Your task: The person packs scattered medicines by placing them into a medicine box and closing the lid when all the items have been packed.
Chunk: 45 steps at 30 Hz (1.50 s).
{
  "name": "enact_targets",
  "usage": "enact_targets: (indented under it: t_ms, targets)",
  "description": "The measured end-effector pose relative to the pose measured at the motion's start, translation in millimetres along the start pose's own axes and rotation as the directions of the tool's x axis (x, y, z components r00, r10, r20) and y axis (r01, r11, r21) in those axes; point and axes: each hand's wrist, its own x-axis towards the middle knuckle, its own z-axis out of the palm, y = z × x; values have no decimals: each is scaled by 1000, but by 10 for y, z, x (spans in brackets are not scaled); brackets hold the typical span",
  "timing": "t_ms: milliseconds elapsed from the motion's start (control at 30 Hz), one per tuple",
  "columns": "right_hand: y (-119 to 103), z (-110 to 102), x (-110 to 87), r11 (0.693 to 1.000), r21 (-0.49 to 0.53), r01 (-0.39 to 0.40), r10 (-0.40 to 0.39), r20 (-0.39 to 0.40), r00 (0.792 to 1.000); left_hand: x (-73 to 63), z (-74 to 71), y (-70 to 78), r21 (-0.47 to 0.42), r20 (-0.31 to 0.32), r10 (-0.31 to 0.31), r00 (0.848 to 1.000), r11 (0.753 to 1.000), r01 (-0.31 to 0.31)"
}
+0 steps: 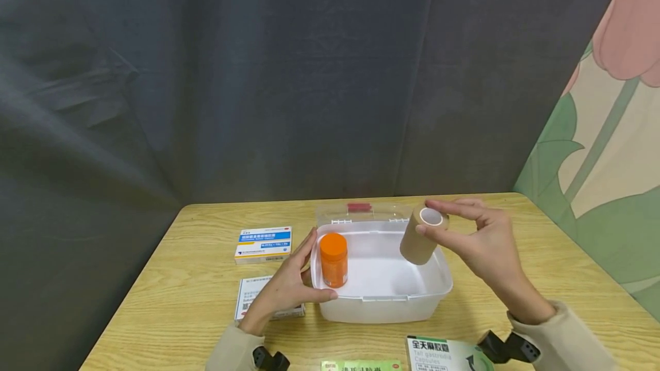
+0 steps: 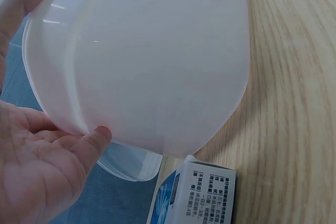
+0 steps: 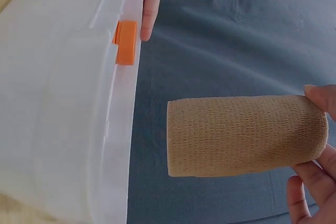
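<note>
Tan roll (image 1: 415,244) pinched in right hand (image 1: 484,242) above white box (image 1: 381,310) gripped at left edge by left hand (image 1: 289,285): apparently placing, calling for lowering.

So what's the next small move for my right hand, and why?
Probably lower the tan roll into the white box: your right hand holds it above the open top, your left hand grips the side, and bare box floor shows beside the orange bottle.

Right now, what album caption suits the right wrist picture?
The right hand holds a tan bandage roll above a white box.
</note>
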Motion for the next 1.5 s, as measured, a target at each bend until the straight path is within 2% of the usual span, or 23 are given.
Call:
enact_targets:
  t_ms: [333, 1000, 1233, 1500]
  targets:
    - [-30, 76, -50, 999, 32, 3, -4, 28, 1000, -8, 1, -17, 3, 0, 20, 1000, 1000, -20]
    - [-35, 310, -119, 994, 112, 7, -15, 65, 998, -27, -13, 2, -10, -4, -7, 1000, 1000, 7]
    - [-24, 380, -139, 989, 147, -5, -6, 71, 997, -33, 0, -6, -24, -6, 15, 1000, 1000, -15]
    - [9, 488, -175, 984, 173, -36, 20, 93, 995, -36, -9, -3, -17, -11, 13, 1000, 1000, -13]
